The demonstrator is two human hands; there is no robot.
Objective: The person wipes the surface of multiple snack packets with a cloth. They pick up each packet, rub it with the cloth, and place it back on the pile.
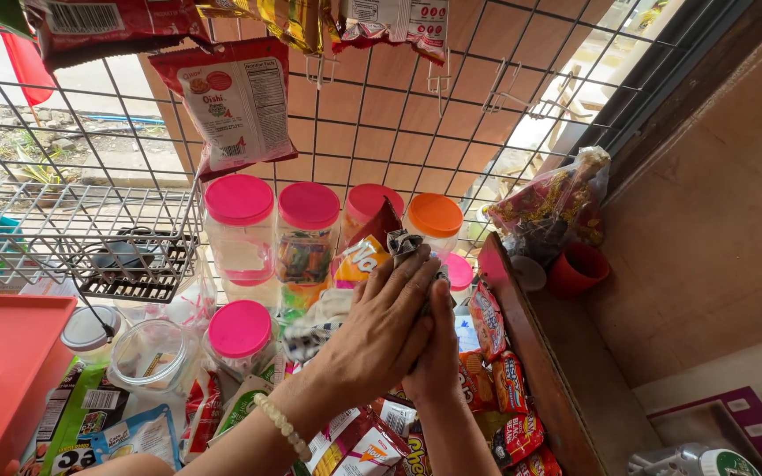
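Note:
My left hand [381, 326], with a pale bead bracelet at the wrist, lies over my right hand [438, 348] in the middle of a crowded shelf. Both hands press together around a black-and-white patterned cloth [403, 243], which sticks out above the fingertips and bunches at the left of the palm. An orange snack packet [359, 261] and a dark red packet [383, 220] stand just behind the fingers. Clear plastic jars with pink lids [309, 204] and one with an orange lid [435, 214] stand in a row behind them.
A wire grid [372, 115] with hanging snack bags [238, 101] rises behind the jars. A wire basket [72, 229] juts out at left above an orange tray [11, 353]. Small red snack packs [509, 383] lie along a wooden rail [540, 370]; a red cup [579, 267] stands at right.

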